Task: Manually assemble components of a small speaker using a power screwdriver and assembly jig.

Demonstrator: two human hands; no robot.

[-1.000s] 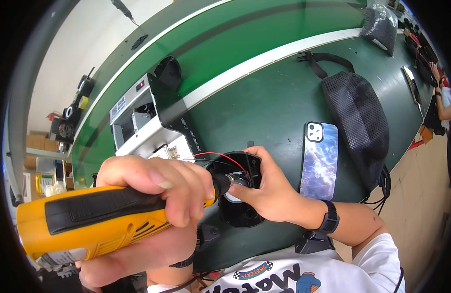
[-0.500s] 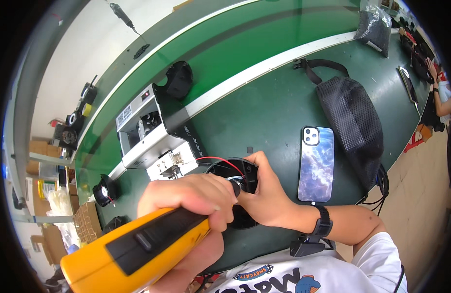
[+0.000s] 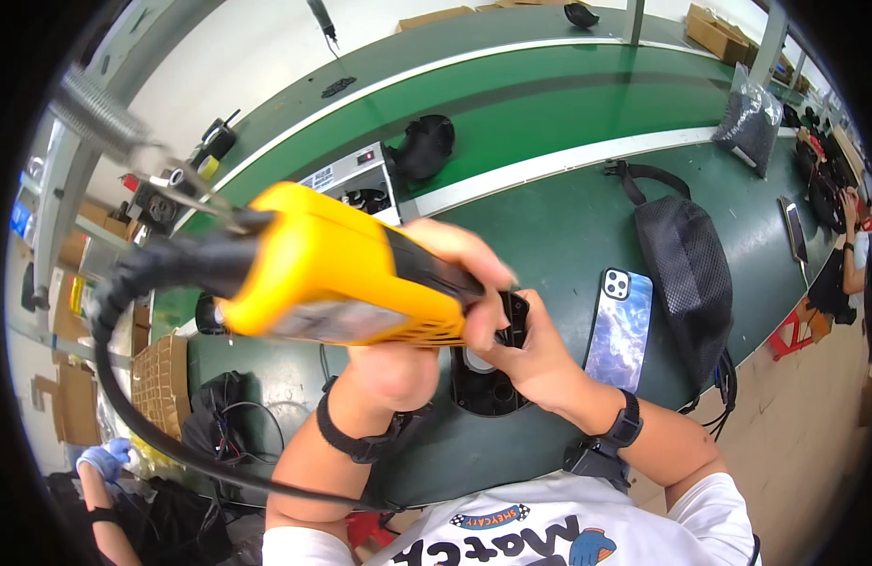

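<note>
My left hand is wrapped round a yellow and black electric screwdriver, whose body lies slanted with its black cord leading off to the left. The screwdriver's front end points toward a black plastic housing; its tip is hidden behind my fingers. My right hand grips that housing at its right side, over the green bench. Inside the housing is a round, pale part, mostly covered by my left hand and the tool.
Behind the screwdriver stands a silver box-shaped machine, a curved black shell beside it. To the right lie a marbled blue phone and a black mesh pouch. A co-worker's gloved hand shows at lower left; another person works at far right.
The screwdriver has swung up from the lower left, and its rear end now points left. My left hand turned with it. The view has shifted, while my right hand still holds the housing.
</note>
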